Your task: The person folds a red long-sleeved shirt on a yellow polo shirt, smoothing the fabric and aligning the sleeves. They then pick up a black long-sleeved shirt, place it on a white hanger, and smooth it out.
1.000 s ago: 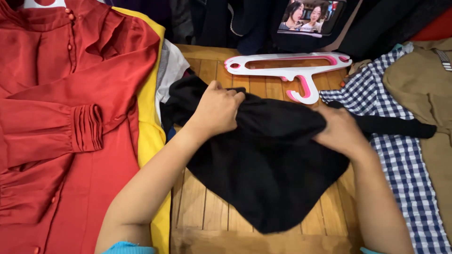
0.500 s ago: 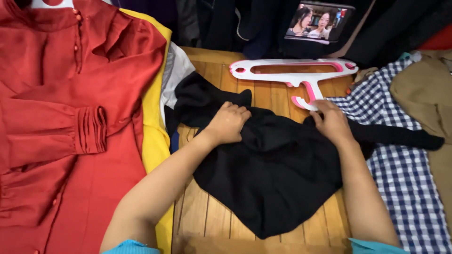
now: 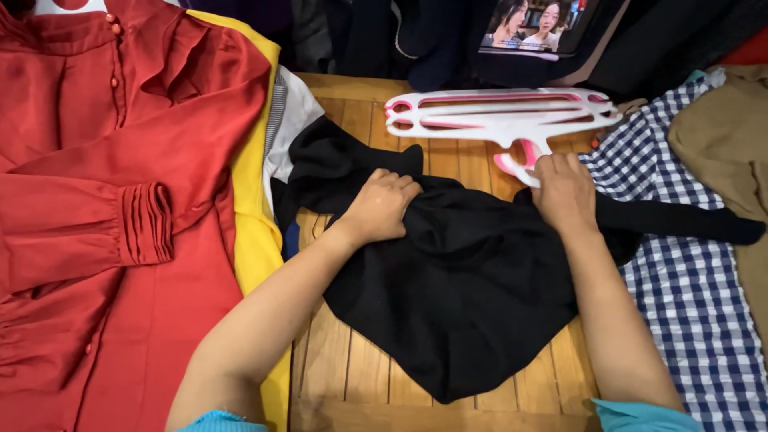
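- The black garment (image 3: 472, 296) lies crumpled on the wooden surface (image 3: 352, 368), not yet on the white-and-pink hanger (image 3: 500, 120) just above it.
- Left hand (image 3: 384, 208): grip bunched on the cloth.
- Right hand (image 3: 566, 192) presses the cloth beside the hanger's hook; its grip looks flat and unclosed.

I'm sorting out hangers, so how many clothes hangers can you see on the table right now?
1. A white-and-pink plastic hanger lies flat at the far side of the wooden table, its hook by the right hand. Others may be hidden under the clothes.
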